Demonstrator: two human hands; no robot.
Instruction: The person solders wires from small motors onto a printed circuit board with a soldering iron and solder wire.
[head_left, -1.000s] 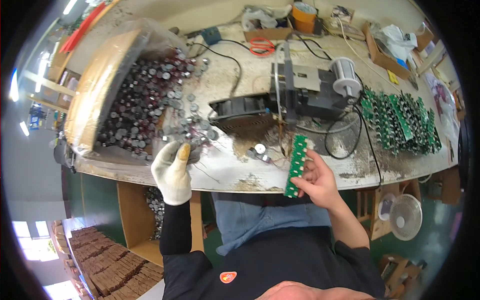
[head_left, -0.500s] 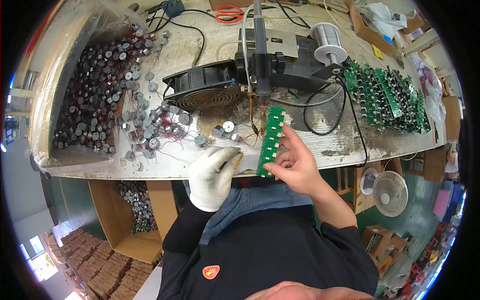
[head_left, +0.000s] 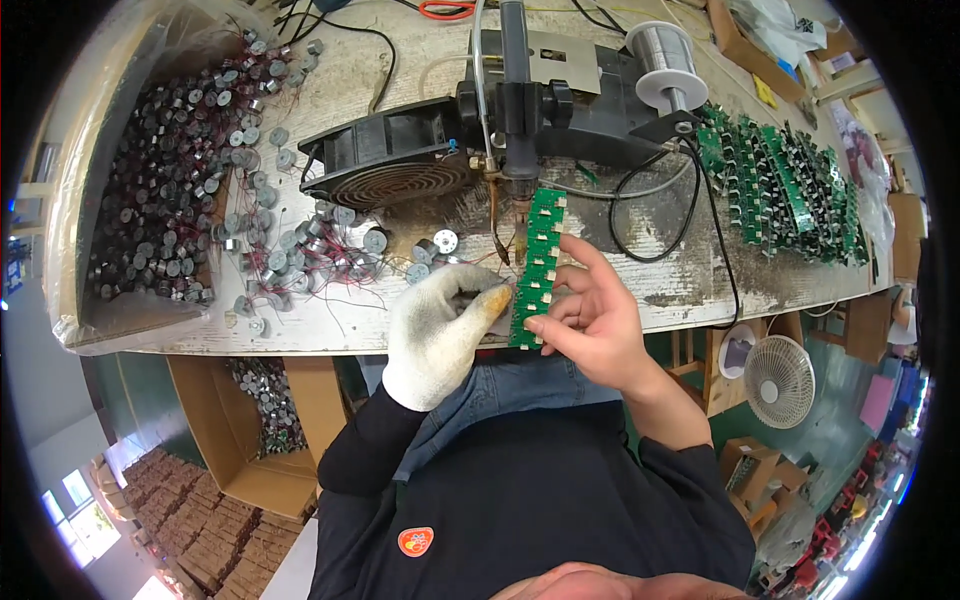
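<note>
A long green circuit board strip [head_left: 540, 262] with small white connectors along its edge is held upright by my bare right hand [head_left: 595, 325], thumb on its face and fingers behind. My left hand [head_left: 440, 325], in a white glove with yellowed fingertips, pinches at the strip's left edge; what lies between its fingers is hidden. The strip's upper part stands beside the tip of a clamped soldering iron [head_left: 515, 120]. A thin feed tube [head_left: 492, 195] comes down next to that tip. Several small round motors [head_left: 430, 250] with thin red wires lie just beyond my left hand.
A plastic-lined box [head_left: 85, 190] heaped with motors stands at left, loose ones spilling beside it. A black fan [head_left: 385, 155] sits left of the iron, a solder spool [head_left: 663, 60] right of it. Stacked circuit boards [head_left: 780, 190] and a looped black cable [head_left: 612, 225] lie at right.
My left hand has moved right and up to the strip's edge. The view has shifted slightly; the strip stays in my right hand beside the iron.
</note>
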